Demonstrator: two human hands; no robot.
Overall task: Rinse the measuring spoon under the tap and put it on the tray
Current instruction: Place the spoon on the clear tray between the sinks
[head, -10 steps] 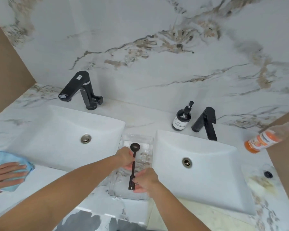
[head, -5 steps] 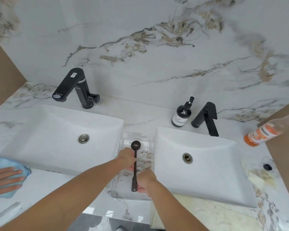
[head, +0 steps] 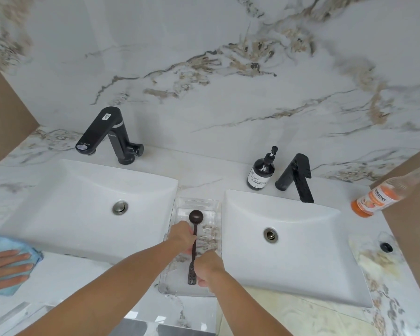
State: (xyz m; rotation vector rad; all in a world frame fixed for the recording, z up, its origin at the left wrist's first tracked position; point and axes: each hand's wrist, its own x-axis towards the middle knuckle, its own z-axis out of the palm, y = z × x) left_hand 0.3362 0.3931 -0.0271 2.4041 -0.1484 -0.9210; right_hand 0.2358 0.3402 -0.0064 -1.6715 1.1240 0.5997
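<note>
A dark measuring spoon (head: 195,241) lies lengthwise over the clear plastic tray (head: 215,209), its round bowl pointing to the wall. The tray sits on the counter between the two sinks. My left hand (head: 182,235) pinches the stem just below the bowl. My right hand (head: 207,267) holds the patterned handle end near the tray's front edge. Whether the spoon touches the tray floor, I cannot tell. The black tap (head: 297,177) of the right sink and the black tap (head: 107,134) of the left sink are dry.
White sinks lie left (head: 66,190) and right (head: 313,243) of the tray. A dark soap pump bottle (head: 261,172) stands behind the right sink, and an orange drink bottle (head: 378,198) lies at far right. Another person's hand (head: 6,266) presses a blue cloth (head: 9,243) at left.
The spoon stays over the tray with both my hands on it; its handle has swung slightly straighter. The view has shifted a little.
</note>
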